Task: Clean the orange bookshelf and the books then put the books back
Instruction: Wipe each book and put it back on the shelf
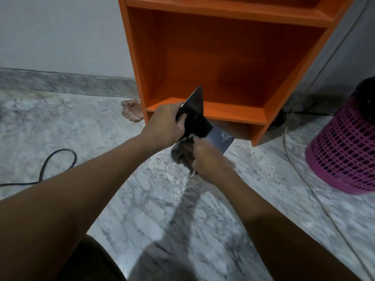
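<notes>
Marble floor [85,128]; book [195,116], cloth [182,150] between hands [165,123] [212,160]

We see a bright orange bookshelf [233,63] against a pale grey wall [60,33]. The book [194,116] we hold is glossy black, with a whitish speckled patch low down; our cloth [182,151] is dark grey-brown. The floor [81,122] is white marble veined in grey. The basket [345,151] is magenta with a grid of holes, the cable [54,159] black, the rag [132,110] beige and checked.
</notes>
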`<state>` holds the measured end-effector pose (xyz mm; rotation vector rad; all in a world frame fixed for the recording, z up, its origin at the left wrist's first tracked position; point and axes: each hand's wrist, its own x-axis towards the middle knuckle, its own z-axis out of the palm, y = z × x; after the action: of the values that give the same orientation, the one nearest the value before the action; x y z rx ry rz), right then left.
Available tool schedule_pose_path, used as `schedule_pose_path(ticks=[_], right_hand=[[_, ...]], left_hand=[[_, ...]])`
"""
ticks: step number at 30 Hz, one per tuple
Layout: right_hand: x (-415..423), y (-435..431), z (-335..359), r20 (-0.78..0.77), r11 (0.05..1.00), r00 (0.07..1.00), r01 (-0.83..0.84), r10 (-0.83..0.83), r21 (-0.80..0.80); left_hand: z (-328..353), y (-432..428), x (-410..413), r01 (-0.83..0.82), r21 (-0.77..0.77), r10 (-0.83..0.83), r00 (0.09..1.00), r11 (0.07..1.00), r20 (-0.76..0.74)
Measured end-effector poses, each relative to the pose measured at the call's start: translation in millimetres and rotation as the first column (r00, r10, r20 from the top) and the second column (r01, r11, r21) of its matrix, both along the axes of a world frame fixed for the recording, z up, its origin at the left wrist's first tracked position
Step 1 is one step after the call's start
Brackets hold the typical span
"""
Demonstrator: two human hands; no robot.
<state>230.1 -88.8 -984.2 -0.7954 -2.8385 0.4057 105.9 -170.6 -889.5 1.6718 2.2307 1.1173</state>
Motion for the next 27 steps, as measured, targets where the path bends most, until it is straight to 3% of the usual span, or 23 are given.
schedule_pose_path(ticks=[2,4,6,10,13,17,23,27], right_hand=[[-1.9,-10.0,-2.5,0.142,0.986,0.985,-0.075,0.097,-0.150],[1.2,-16.6,-6.4,0.000,0.970,0.993,-0.113,0.116,-0.217],[6.4,-20.4,-12.8,-0.179,0.980,0.983,-0.083,0.051,-0.180],[16.3,-39.4,-26.7,-0.278,0.993,0.953,-0.113,0.118,0.035],[21.2,-44.1,-39.8,-0.305,0.993,0.946,-0.120,0.111,-0.010],[31.1,-40.3,-59.8,-0.120,0.982,0.992,-0.066,0.045,-0.177],[22.4,-23.9,-31.1,-0.303,0.948,0.946,-0.193,0.112,-0.254],[24.3,3.7,1.2,-0.418,0.978,0.908,-0.093,0.006,-0.188]], left_hand=[[-5.5,0.5,-2.0,-0.001,-0.018,0.001,1.000,1.000,-0.011],[-9.1,1.9,-4.7,-0.008,-0.026,0.007,1.000,1.000,-0.020],[-11.6,4.4,-8.9,-0.030,-0.026,0.029,0.999,0.999,-0.032],[-13.3,4.9,-15.4,-0.057,-0.034,0.057,0.998,0.998,-0.002],[-12.8,4.3,-16.8,-0.090,-0.029,0.090,0.996,0.996,-0.002],[-12.0,3.5,-15.9,-0.095,-0.014,0.095,0.995,0.995,-0.003],[-13.2,4.7,-19.8,-0.106,-0.015,0.106,0.994,0.994,-0.009],[-16.3,3.0,-22.1,-0.052,-0.032,0.051,0.998,0.998,-0.040]])
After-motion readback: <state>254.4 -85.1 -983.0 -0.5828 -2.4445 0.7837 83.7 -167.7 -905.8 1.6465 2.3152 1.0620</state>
